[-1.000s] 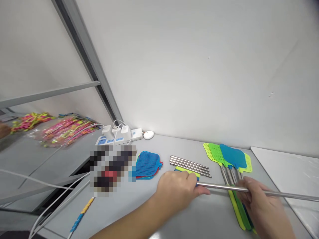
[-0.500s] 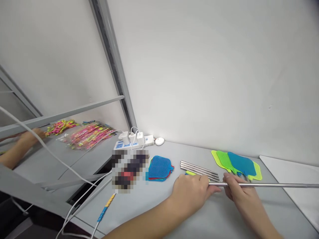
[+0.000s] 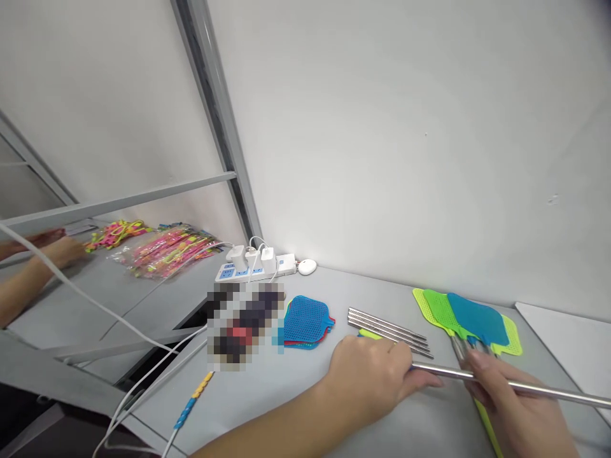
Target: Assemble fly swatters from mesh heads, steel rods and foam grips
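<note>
My left hand point(image 3: 367, 372) is closed around the left end of a thin metal rod point(image 3: 446, 371). A small blue edge shows where the rod leaves the fist; the rest of that end is hidden. My right hand point(image 3: 515, 394) grips the rod farther along, thumb on top, and the rod runs past the right picture edge. Several loose metal rods point(image 3: 386, 327) lie just beyond my left hand, with a yellow-green piece point(image 3: 370, 334) partly hidden by it. Beyond my right hand, fly swatters point(image 3: 477, 318) in green, blue and yellow lie overlapped, a yellow-green handle point(image 3: 487, 426) below.
Blue and red swatter heads point(image 3: 308, 321) are stacked left of the rods. A power strip point(image 3: 258, 273) with chargers stands by the wall, and white cables point(image 3: 157, 381) hang leftward. Another person's hand point(image 3: 67, 251) is beside bagged colourful items point(image 3: 172, 251). A blurred-out patch point(image 3: 245, 327) covers something.
My right hand has moved right and toward me along with the rod, whose right end now tilts lower. My left hand stays nearly in place. The other person's hand has shifted slightly right.
</note>
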Motion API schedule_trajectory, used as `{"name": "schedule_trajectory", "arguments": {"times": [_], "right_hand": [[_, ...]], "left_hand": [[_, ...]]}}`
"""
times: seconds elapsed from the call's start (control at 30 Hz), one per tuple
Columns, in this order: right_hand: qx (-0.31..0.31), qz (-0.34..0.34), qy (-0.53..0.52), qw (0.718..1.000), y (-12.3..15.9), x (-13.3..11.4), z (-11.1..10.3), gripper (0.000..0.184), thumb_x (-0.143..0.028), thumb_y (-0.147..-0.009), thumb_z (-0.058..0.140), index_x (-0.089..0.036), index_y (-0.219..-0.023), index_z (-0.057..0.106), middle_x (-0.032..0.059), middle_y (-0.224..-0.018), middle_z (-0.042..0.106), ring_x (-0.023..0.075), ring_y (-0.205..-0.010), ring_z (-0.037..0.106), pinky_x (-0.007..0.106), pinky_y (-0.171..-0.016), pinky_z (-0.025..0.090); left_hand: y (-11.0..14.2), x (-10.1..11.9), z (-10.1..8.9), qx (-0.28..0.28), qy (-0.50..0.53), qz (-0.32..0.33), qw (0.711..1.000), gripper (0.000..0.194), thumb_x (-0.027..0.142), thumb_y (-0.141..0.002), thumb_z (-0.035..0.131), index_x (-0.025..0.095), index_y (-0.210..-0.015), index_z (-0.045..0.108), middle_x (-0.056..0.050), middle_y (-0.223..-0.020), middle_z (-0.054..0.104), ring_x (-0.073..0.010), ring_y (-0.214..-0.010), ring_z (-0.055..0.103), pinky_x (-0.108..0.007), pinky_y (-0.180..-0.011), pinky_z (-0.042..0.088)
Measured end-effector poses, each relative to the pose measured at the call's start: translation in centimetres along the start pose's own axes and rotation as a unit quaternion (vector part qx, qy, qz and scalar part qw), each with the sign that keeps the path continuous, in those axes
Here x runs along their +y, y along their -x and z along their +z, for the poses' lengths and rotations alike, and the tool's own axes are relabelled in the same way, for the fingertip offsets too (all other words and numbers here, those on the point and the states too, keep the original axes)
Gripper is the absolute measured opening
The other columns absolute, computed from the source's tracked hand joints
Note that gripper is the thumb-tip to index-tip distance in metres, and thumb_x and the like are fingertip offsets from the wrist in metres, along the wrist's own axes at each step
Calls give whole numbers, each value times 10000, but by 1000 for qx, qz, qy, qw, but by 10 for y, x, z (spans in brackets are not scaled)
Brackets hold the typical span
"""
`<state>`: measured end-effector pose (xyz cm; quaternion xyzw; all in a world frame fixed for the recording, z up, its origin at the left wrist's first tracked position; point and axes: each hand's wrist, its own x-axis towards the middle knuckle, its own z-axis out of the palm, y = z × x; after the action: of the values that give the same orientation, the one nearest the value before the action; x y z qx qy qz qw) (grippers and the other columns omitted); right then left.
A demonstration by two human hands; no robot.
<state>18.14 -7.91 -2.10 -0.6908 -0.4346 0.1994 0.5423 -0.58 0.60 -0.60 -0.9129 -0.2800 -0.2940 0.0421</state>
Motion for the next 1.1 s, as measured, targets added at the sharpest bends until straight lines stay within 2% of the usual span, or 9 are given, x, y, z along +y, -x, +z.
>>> {"name": "schedule_trajectory", "arguments": {"times": [0.07, 0.17, 0.23, 0.4, 0.63, 0.8, 0.93, 1.1], "right_hand": [[11, 21, 29, 999, -2, -6, -2, 543, -619, -852, 536, -206, -519, 418, -8, -525, 381, 143, -520, 340, 297, -498, 247], [-42, 34, 36, 998, -8, -13, 1, 573, -644, -855, 504, -206, -514, 363, -11, -533, 337, 145, -540, 312, 306, -520, 228], [-67, 46, 31, 996, -11, -10, 4, 576, -646, -854, 506, -207, -517, 346, -14, -537, 325, 145, -550, 306, 304, -525, 226], [-82, 48, 19, 995, -12, 7, 7, 576, -671, -849, 485, -208, -522, 377, -6, -546, 364, 151, -559, 342, 290, -525, 273], [-126, 57, 28, 990, -1, 0, 12, 595, -699, -832, 469, -213, -493, 422, 1, -502, 370, 151, -504, 352, 294, -502, 258], [-97, 38, 22, 994, -6, 0, 11, 575, -657, -853, 493, -204, -505, 430, -11, -532, 351, 134, -519, 319, 285, -503, 239], [-39, 53, -37, 997, -17, 6, 4, 561, -630, -873, 493, -212, -515, 382, -19, -535, 316, 137, -533, 304, 286, -485, 246], [-12, 76, -115, 990, -25, 2, -7, 535, -599, -838, 570, -226, -528, 344, -37, -561, 251, 128, -527, 243, 290, -461, 240]], "left_hand": [[-1, -8, 1, -3, -4, 1, 1000, 528, 639, -921, 411, 191, -677, 547, 9, -601, 644, -156, -511, 612, -253, -438, 253], [-3, -16, 2, -12, -13, -4, 1000, 527, 637, -920, 420, 190, -680, 564, 3, -606, 653, -155, -512, 616, -261, -433, 245], [-3, -16, 3, -19, -22, -12, 1000, 507, 632, -910, 449, 193, -691, 575, 5, -589, 648, -158, -493, 610, -265, -426, 233], [2, -4, 3, -40, -33, -24, 998, 479, 616, -915, 452, 201, -706, 570, 8, -573, 638, -179, -463, 598, -275, -410, 241], [8, 2, 10, 11, -5, -3, 1000, 487, 597, -937, 416, 202, -683, 544, 6, -528, 595, -176, -433, 570, -286, -412, 232], [-1, -11, 3, -21, 2, -7, 1000, 502, 612, -935, 407, 198, -697, 563, 5, -568, 625, -164, -481, 594, -272, -433, 211], [-7, -23, -4, -47, -1, -26, 999, 492, 588, -939, 423, 188, -689, 563, -6, -610, 650, -158, -526, 610, -277, -450, 192], [-11, -31, -6, -65, -9, -32, 997, 478, 564, -948, 414, 187, -686, 551, -1, -613, 646, -159, -525, 597, -278, -473, 142]]}}
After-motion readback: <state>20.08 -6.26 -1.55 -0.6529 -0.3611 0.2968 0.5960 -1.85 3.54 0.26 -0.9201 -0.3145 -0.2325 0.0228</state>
